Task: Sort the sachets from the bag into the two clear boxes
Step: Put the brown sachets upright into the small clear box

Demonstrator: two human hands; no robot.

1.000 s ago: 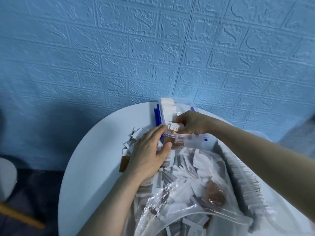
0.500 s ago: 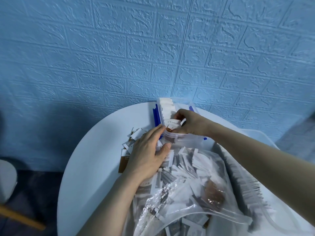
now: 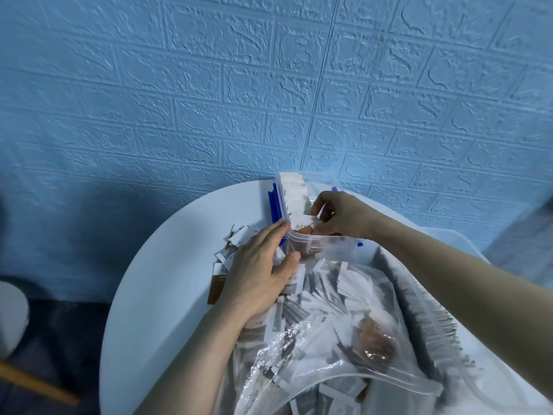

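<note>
Blue brick-embossed wall [image 3: 209, 94] behind round white table [image 3: 155, 295].

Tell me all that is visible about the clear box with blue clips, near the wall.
The clear box is see-through plastic with blue clips on its sides and no lid on it. It stands on the white round table, at the far side near the blue wall. A row of white sachets stands upright inside. The left hand rests against its near corner; the right hand reaches in, pinching a sachet. The bag lies against its near side.
</note>
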